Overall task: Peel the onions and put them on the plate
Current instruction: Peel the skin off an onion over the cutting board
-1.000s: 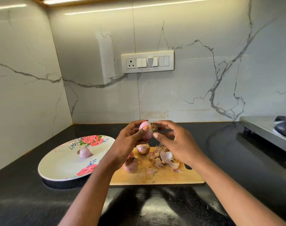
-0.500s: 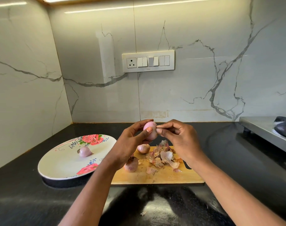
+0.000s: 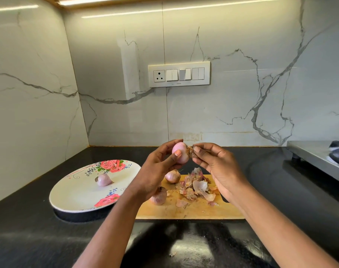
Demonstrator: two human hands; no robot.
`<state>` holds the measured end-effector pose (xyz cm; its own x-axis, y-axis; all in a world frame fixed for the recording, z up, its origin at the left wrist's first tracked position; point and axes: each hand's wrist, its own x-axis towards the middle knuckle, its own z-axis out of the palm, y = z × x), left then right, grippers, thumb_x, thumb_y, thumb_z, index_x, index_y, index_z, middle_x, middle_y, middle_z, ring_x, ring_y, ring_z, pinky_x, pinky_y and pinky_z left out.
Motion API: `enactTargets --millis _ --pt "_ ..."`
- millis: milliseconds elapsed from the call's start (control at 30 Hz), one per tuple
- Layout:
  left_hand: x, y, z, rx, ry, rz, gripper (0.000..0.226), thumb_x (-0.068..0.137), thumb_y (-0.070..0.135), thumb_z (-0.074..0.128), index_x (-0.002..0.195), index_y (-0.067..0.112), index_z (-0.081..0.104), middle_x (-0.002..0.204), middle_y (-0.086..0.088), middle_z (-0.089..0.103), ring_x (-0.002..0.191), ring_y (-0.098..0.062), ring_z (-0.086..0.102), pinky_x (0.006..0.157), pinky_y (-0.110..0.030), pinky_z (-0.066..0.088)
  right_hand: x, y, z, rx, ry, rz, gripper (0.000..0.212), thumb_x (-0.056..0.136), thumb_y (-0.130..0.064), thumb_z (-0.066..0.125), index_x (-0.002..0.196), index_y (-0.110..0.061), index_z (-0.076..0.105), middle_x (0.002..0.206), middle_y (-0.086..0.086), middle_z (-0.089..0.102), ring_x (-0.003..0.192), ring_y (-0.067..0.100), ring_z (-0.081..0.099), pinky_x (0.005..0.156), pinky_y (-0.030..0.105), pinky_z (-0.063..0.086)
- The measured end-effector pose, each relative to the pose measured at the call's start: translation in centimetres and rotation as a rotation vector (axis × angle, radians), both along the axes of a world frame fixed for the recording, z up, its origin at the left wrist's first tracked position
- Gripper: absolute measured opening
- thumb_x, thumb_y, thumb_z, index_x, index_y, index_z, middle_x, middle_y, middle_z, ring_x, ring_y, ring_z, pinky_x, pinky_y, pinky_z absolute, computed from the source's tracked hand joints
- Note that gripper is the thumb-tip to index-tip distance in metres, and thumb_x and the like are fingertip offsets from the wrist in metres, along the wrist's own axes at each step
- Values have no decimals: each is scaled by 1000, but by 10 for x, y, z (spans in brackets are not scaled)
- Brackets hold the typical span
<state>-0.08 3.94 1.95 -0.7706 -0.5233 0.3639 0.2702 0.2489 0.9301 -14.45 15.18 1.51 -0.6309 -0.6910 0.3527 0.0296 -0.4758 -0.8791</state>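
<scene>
My left hand (image 3: 157, 167) grips a pale pink peeled onion (image 3: 181, 154) above the wooden cutting board (image 3: 193, 209). My right hand (image 3: 215, 165) pinches the brown root tuft (image 3: 190, 151) at the onion's right end. Two unpeeled onions lie on the board, one (image 3: 172, 176) behind and one (image 3: 159, 196) partly under my left wrist. A heap of dry onion skins (image 3: 197, 187) lies on the board's middle. One peeled onion (image 3: 103, 179) rests on the white floral plate (image 3: 77, 194) at the left.
Black countertop (image 3: 29, 238) runs under everything. Marble walls close the back and left. A steel stove (image 3: 319, 157) stands at the right edge. A switch panel (image 3: 179, 74) is on the back wall. A skin scrap (image 3: 172, 253) lies on the counter in front.
My right fingers went in against the onion, then shifted to its root end. The brown root tuft shows again between thumb and finger. Both hands stay above the board.
</scene>
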Motion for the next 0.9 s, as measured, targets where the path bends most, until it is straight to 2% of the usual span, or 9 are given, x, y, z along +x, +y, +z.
enactTargets --millis 167,233,333,433,500,600,667,767,900 --pt "2 -2 -2 -116 -67 60 40 97 20 64 135 29 60 133 6 62 108 -6 68 83 -15 54 -11 2 -7 283 402 -153 15 95 -10 68 101 -20 76 92 -2 79 86 13 76 84 31 61" --pt "2 -3 -1 -115 -62 74 41 94 24 65 135 31 60 133 6 61 110 -9 67 89 -20 56 -15 3 -9 367 505 -166 18 96 -12 68 100 -28 76 91 -7 78 85 10 75 85 33 61" --pt "4 -5 0 -82 -42 91 51 84 35 68 134 31 61 135 4 60 119 -18 63 103 -36 54 -15 6 -8 378 510 -80 25 92 -18 73 113 -32 72 104 -12 76 94 11 74 84 30 59" --pt "5 -5 0 -101 -59 94 47 87 32 70 133 33 61 133 7 63 118 -17 65 101 -35 55 -8 3 -8 290 491 -33 44 85 -22 81 127 -28 68 115 -10 74 102 9 72 85 28 59" --pt "5 -4 0 -110 -74 75 46 89 29 72 133 35 62 131 10 64 119 -15 65 102 -35 54 -5 2 -10 233 477 -88 40 81 -20 83 119 -23 73 106 -8 77 98 8 73 79 25 58" --pt "5 -5 0 -109 -100 50 52 84 33 76 134 36 62 131 12 65 120 -15 65 107 -38 50 -7 4 -10 186 416 -140 27 75 -24 84 101 -20 79 89 -5 79 75 6 72 69 20 54" --pt "6 -5 2 -112 -106 39 52 83 32 77 133 36 63 129 13 66 120 -10 64 107 -34 48 -8 5 -9 169 429 -154 17 76 -23 83 93 -23 80 83 -4 78 68 8 70 68 24 54" --pt "6 -2 4 -135 -83 49 51 84 28 77 133 34 63 127 16 67 116 -1 64 96 -22 50 -7 5 -8 162 504 -215 11 80 -22 82 85 -30 78 79 -10 76 69 7 69 71 26 55" --pt "5 1 4 -147 -14 95 51 86 19 77 134 30 62 132 10 64 106 -11 72 87 -21 57 -5 3 -5 170 630 -310 17 83 -20 81 80 -35 73 78 -16 74 73 3 69 68 18 53"
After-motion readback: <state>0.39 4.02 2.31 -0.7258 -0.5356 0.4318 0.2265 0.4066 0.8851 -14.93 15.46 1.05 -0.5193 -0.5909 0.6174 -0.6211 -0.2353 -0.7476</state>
